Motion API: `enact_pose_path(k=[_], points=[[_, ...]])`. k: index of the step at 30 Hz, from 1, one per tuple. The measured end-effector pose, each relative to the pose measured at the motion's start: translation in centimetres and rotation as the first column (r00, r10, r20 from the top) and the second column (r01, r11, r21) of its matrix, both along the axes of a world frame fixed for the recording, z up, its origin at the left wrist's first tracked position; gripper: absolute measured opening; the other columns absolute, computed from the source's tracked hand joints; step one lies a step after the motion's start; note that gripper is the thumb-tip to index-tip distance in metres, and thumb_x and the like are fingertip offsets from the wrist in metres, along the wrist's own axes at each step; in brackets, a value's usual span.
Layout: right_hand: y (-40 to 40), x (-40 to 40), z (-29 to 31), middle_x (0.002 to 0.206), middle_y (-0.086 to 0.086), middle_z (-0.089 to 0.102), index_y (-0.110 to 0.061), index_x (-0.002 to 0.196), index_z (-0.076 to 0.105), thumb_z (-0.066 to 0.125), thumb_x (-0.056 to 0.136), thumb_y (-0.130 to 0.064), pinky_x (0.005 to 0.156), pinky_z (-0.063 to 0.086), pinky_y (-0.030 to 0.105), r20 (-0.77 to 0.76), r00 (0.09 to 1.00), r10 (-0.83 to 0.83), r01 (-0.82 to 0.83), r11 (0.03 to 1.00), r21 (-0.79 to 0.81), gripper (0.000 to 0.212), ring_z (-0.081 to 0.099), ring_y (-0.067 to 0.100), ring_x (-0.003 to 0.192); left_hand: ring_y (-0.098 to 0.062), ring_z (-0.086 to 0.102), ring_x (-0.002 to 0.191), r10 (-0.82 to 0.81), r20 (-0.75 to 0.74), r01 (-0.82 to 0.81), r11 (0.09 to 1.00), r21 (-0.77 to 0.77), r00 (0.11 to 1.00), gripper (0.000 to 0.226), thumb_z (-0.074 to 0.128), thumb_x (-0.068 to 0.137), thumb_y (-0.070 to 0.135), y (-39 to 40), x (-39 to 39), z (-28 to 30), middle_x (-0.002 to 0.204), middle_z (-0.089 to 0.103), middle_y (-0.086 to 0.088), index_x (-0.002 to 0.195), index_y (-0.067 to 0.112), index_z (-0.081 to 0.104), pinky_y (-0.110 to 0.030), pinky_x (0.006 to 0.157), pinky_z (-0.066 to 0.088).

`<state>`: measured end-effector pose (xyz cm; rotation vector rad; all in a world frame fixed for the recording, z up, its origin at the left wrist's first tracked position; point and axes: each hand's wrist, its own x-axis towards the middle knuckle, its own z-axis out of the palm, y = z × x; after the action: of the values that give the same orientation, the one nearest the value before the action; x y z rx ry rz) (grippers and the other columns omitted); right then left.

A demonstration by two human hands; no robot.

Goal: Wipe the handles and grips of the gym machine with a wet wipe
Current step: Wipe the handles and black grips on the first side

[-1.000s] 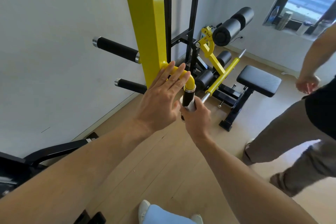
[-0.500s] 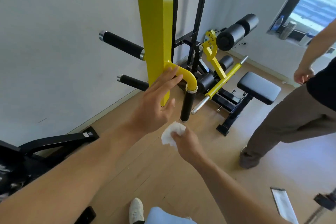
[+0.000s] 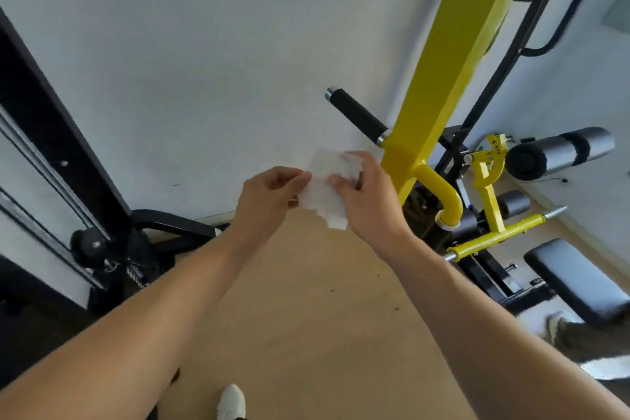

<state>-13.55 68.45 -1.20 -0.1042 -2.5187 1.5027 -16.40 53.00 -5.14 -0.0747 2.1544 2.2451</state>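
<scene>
a: what does the head camera show right now?

b: both bare forearms reach forward over a wooden floor (image 3: 306,300). the left hand (image 3: 269,196) and the right hand (image 3: 370,201) meet in front of a pale wall, each pinching a side of a white wet wipe (image 3: 324,191) stretched between them. fingers are closed on the wipe, not spread.

a: is the wipe touching the machine?

b: no. it hangs in the air just left of the yellow post (image 3: 439,68), clear of every handle.

a: what changed in the last second?

b: a second ago the right hand was wrapped around the black grip under the curved yellow handle (image 3: 443,194) while the left hand lay open on its bend. half a second ago the right hand had dropped away with the wipe. now the left hand has left the handle too, and the camera has swung left.

a: so what does that mean?

b: that grip looks finished. i'd guess the wipe is being unfolded or turned to a fresh side. the black foam grip (image 3: 358,116) sticking out left of the post is near and seems a likely next target.
</scene>
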Motion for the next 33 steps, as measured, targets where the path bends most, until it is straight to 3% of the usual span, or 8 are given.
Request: enact_pose_path(k=[6, 11, 13, 17, 21, 26, 30, 33], points=[[-0.1, -5.8, 6.4, 0.092, -0.001, 0.057, -0.015, 0.097, 0.047, 0.053, 0.091, 0.003, 0.061, 0.053, 0.041, -0.363, 0.932, 0.014, 0.165, 0.873, 0.459, 0.02, 0.056, 0.02, 0.074, -0.012, 0.07, 0.07, -0.021, -0.109, 0.021, 1.0, 0.003, 0.994, 0.014, 0.073, 0.091, 0.022, 1.3, -4.8, 4.9, 0.081, 0.074, -0.003, 0.094, 0.008, 0.074, -0.024, 0.072, 0.059], [-1.2, -11.4, 9.8, 0.113, 0.012, 0.059, -0.009, 0.11, 0.063, 0.068, 0.088, -0.004, 0.091, 0.048, 0.038, -0.199, 0.98, -0.005, 0.193, 0.254, 0.948, 0.023, 0.056, 0.028, 0.107, -0.008, 0.07, 0.067, -0.105, -0.063, 0.103, 0.994, -0.046, 0.992, 0.012, 0.071, 0.091, 0.021, 3.2, -8.4, 6.7, 0.08, 0.076, 0.001, 0.096, 0.01, 0.073, -0.021, 0.064, 0.055], [-1.5, -12.2, 9.9, 0.118, 0.015, 0.058, -0.006, 0.117, 0.063, 0.064, 0.092, -0.012, 0.095, 0.045, 0.04, -0.123, 0.989, -0.088, 0.133, 0.129, 0.983, 0.025, 0.052, 0.03, 0.113, -0.01, 0.07, 0.07, -0.14, -0.016, 0.139, 0.989, -0.055, 0.99, 0.007, 0.07, 0.092, 0.02, 3.8, -9.0, 6.3, 0.082, 0.075, 0.001, 0.092, 0.014, 0.072, -0.023, 0.066, 0.055], [-1.6, -12.1, 9.8, 0.09, 0.009, 0.056, -0.006, 0.109, 0.062, 0.063, 0.093, -0.012, 0.077, 0.053, 0.034, 0.027, 0.987, -0.161, 0.018, 0.272, 0.962, 0.018, 0.057, 0.024, 0.082, -0.014, 0.071, 0.077, -0.27, 0.03, 0.271, 0.956, -0.115, 0.962, 0.01, 0.064, 0.096, 0.021, 4.1, -10.1, 5.1, 0.086, 0.075, 0.0, 0.09, 0.016, 0.07, -0.026, 0.071, 0.053], [-1.6, -12.1, 9.4, 0.083, 0.005, 0.053, -0.009, 0.106, 0.062, 0.069, 0.09, -0.029, 0.064, 0.045, 0.03, 0.032, 0.983, -0.18, 0.033, 0.345, 0.938, 0.027, 0.055, 0.021, 0.075, -0.016, 0.068, 0.086, -0.059, -0.171, 0.021, 0.976, -0.217, 0.983, 0.009, 0.057, 0.095, 0.02, 2.7, -13.5, 4.2, 0.097, 0.071, 0.005, 0.097, 0.02, 0.066, -0.028, 0.075, 0.053], [-0.8, -11.6, 9.0, 0.09, 0.005, 0.052, -0.011, 0.12, 0.059, 0.065, 0.092, -0.021, 0.067, 0.043, 0.03, 0.118, 0.964, -0.24, -0.055, 0.253, 0.966, 0.031, 0.053, 0.019, 0.078, -0.007, 0.064, 0.112, -0.411, -0.327, 0.194, 0.824, -0.533, 0.851, 0.03, 0.058, 0.099, 0.032, 2.0, -17.4, 6.0, 0.124, 0.07, 0.01, 0.126, 0.024, 0.068, -0.022, 0.099, 0.047], [-0.8, -11.7, 8.4, 0.083, 0.004, 0.052, -0.011, 0.124, 0.058, 0.061, 0.094, -0.016, 0.066, 0.043, 0.029, 0.116, 0.957, -0.267, -0.064, 0.196, 0.979, 0.03, 0.053, 0.018, 0.076, 0.0, 0.067, 0.11, -0.453, -0.288, 0.305, 0.846, -0.438, 0.844, 0.026, 0.07, 0.093, 0.027, 1.9, -18.8, 6.6, 0.113, 0.076, 0.009, 0.118, 0.02, 0.075, -0.012, 0.1, 0.045], [-1.0, -12.8, 7.4, 0.086, 0.004, 0.052, -0.01, 0.123, 0.06, 0.066, 0.093, -0.017, 0.068, 0.044, 0.031, 0.063, 0.962, -0.266, 0.017, 0.286, 0.958, 0.032, 0.054, 0.02, 0.076, 0.004, 0.067, 0.107, -0.441, -0.283, 0.336, 0.874, -0.352, 0.852, 0.024, 0.072, 0.091, 0.025, 2.0, -19.2, 6.0, 0.108, 0.077, 0.01, 0.114, 0.02, 0.077, -0.006, 0.093, 0.045]])
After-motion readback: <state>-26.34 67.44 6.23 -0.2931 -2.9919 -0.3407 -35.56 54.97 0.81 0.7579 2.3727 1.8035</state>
